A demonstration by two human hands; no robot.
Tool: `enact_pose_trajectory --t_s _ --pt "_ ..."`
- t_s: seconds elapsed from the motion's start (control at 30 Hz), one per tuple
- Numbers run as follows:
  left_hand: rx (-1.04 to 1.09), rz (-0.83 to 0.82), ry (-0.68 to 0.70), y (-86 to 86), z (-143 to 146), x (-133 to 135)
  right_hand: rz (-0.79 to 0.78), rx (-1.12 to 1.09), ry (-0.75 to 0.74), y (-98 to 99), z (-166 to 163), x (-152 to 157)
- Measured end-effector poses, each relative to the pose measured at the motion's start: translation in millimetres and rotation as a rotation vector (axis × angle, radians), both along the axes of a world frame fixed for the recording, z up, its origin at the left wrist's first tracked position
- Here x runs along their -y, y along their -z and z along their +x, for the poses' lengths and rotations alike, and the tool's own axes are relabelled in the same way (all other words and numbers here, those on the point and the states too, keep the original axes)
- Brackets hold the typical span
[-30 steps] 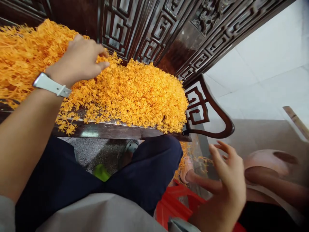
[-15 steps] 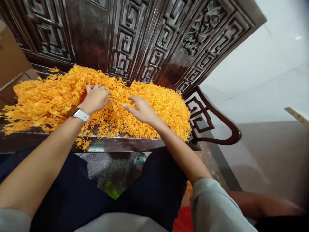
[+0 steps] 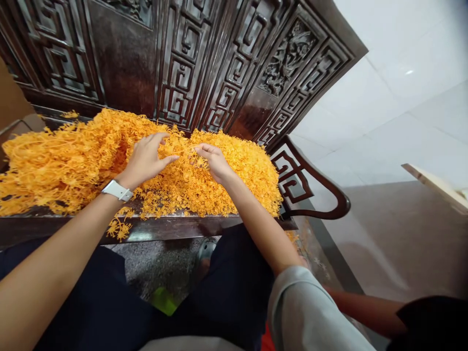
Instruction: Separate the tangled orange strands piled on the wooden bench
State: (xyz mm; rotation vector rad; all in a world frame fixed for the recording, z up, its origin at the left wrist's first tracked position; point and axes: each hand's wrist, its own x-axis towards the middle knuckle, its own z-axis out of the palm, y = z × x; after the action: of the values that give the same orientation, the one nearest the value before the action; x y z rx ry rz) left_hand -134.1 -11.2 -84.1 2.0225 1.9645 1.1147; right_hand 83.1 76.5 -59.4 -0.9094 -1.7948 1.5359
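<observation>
A broad heap of orange, stringy plastic flower-like pieces [image 3: 244,170] covers much of a dark wooden bench seat [image 3: 157,234]. My right hand [image 3: 216,162] pinches one orange stringy piece [image 3: 199,158] between thumb and fingers, just above the middle of the heap. To its left, my left hand [image 3: 145,158] hovers over the pile with thumb and fingers spread and no piece visible in it. A watch with a pale strap [image 3: 117,190] is on my left wrist.
Behind the heap rises the bench's carved backrest [image 3: 122,63], with a curved armrest [image 3: 341,204] at right. A brown box [image 3: 12,102] stands at far left. Another person's arm [image 3: 369,309] shows at lower right. A green object [image 3: 164,301] lies on the floor.
My right hand has closed its fingers on an orange piece. My left hand has turned, its thumb now stretched away from the fingers. The view has shifted a little to the right.
</observation>
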Motion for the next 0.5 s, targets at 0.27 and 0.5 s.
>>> enact_pose_trajectory --t_s 0.27,0.5 --pt "-0.061 0.218 -0.124 -15.7 9.7 9.4 -0.278 -0.233 0.013 -35.7 47.3 14.5" --pt "0.011 -0.084 -0.050 -3.1 11.7 1.2 -0.301 -0.406 0.111 -61.2 80.5 0.0"
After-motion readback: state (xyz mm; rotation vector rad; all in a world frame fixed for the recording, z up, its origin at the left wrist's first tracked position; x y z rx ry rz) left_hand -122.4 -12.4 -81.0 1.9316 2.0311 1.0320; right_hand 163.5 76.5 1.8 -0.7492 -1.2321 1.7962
